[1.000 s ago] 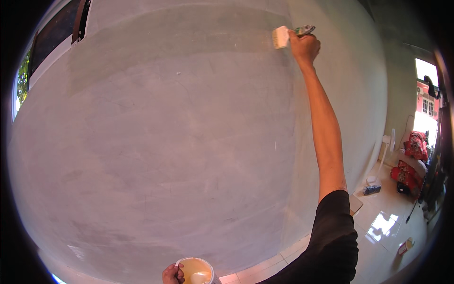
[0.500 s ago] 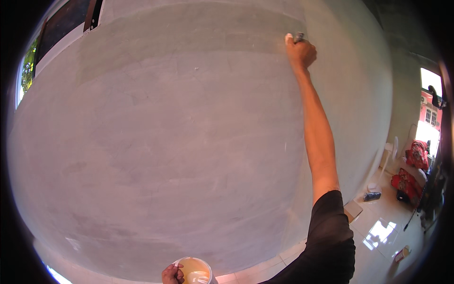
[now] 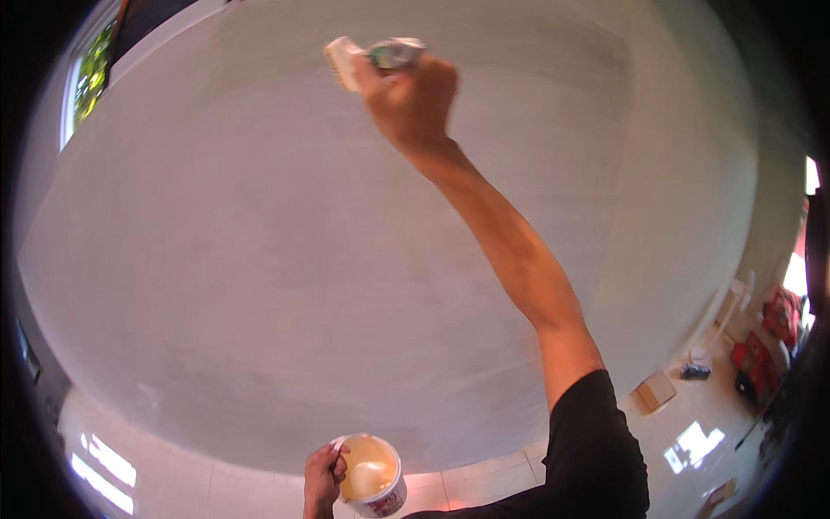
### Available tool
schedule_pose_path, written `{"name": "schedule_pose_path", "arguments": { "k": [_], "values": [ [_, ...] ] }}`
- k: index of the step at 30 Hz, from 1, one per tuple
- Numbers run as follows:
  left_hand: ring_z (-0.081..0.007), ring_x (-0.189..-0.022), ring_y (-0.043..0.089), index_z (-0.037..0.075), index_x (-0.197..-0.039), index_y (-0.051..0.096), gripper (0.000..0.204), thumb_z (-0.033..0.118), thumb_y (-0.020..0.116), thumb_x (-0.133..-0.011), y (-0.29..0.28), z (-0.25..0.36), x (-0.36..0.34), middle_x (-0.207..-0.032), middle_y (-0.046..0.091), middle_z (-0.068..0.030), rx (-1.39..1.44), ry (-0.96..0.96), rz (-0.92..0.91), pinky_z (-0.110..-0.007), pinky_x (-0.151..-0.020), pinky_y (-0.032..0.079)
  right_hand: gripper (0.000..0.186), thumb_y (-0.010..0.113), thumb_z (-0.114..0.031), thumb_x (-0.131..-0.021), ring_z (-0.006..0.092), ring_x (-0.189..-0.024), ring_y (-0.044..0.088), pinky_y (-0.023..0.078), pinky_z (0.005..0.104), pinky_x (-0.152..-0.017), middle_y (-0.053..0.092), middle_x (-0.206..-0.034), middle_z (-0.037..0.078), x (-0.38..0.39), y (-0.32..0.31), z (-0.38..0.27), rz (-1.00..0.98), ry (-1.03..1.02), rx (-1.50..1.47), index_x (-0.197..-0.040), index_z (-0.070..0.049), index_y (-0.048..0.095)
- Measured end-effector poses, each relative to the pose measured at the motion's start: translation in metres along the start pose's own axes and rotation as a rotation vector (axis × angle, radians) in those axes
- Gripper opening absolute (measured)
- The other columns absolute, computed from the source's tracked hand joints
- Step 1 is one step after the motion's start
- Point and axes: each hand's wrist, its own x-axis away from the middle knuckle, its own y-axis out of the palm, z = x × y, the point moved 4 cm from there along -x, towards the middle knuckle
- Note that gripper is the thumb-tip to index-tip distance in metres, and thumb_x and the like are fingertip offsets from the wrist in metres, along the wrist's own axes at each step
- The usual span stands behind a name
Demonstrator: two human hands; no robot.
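My right hand (image 3: 415,99) is wrapped round the handle of a wide paintbrush (image 3: 346,65), raised high in front of the wall (image 3: 328,259). The brush's pale bristle end points left; whether it touches the wall I cannot tell. Low in the view, my left hand (image 3: 325,469) grips the left side of a white paint bucket (image 3: 386,502) at its rim. Cream-coloured liquid lies inside the bucket. A darker, greyish-green band runs along the wall's upper part, above a paler surface.
A window (image 3: 91,78) is at the upper left. Along the wall's foot at the right lie a cardboard box (image 3: 656,392), a dark packet (image 3: 694,371) and red cloth bundles (image 3: 754,363). Shiny pale tiles (image 3: 484,477) cover the floor.
My right hand has swept left with the paintbrush and appears larger. The bucket and my left hand have come higher into view. The whole view has shifted somewhat.
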Motion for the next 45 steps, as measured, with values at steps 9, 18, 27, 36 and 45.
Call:
{"name": "schedule_pose_path", "arguments": {
  "k": [9,18,27,36,45],
  "values": [
    [-0.005,-0.042,0.029,-0.002,-0.09,0.058,0.022,0.014,0.043,-0.092,-0.012,0.005,0.007,-0.053,0.04,0.0028,0.029,0.04,0.0,-0.021,-0.038,0.021,0.016,0.074,-0.011,-0.08,0.0075,-0.06,0.061,0.045,0.0221,-0.053,0.069,-0.072,0.006,0.12,-0.099,-0.005,-0.001,0.358,-0.21,-0.083,0.004,0.07],
    [-0.0058,-0.041,0.03,-0.003,-0.089,0.058,0.023,0.016,0.043,-0.092,-0.045,-0.028,-0.02,-0.052,0.04,0.0029,-0.004,0.046,0.027,-0.021,-0.037,0.023,0.029,0.074,-0.029,-0.076,0.0284,-0.065,0.068,0.052,0.0384,-0.059,0.07,-0.07,0.013,0.005,-0.258,0.187,0.362,0.135,0.859,-0.071,-0.001,0.071],
    [-0.0384,-0.097,0.057,0.004,-0.106,0.066,0.029,0.024,0.054,-0.089,-0.063,-0.058,-0.021,-0.104,0.064,-0.0201,-0.675,0.08,0.166,-0.047,-0.085,0.045,0.043,0.064,-0.046,-0.079,0.0341,-0.065,0.067,0.052,0.0443,-0.061,0.067,-0.067,0.016,-0.039,-0.282,0.254,0.256,0.278,1.078,-0.067,-0.004,0.07],
    [-0.0372,-0.077,0.059,0.003,-0.096,0.067,0.026,0.024,0.054,-0.089,-0.047,-0.026,-0.007,-0.081,0.063,-0.0203,-0.737,0.201,0.168,-0.048,-0.07,0.044,0.032,0.073,-0.034,-0.073,0.0325,-0.057,0.064,0.049,0.0412,-0.058,0.064,-0.058,0.012,-0.051,-0.211,0.21,0.064,0.096,0.654,-0.062,-0.004,0.067],
    [-0.0401,-0.082,0.057,0.005,-0.104,0.066,0.026,0.019,0.052,-0.089,-0.024,-0.026,-0.008,-0.086,0.063,-0.0212,-0.866,0.201,0.121,-0.05,-0.073,0.043,0.04,0.067,-0.041,-0.077,0.0342,-0.068,0.066,0.051,0.0454,-0.065,0.067,-0.068,0.015,-0.066,-0.284,0.247,0.249,0.331,1.065,-0.065,-0.003,0.067]
  ]
}}
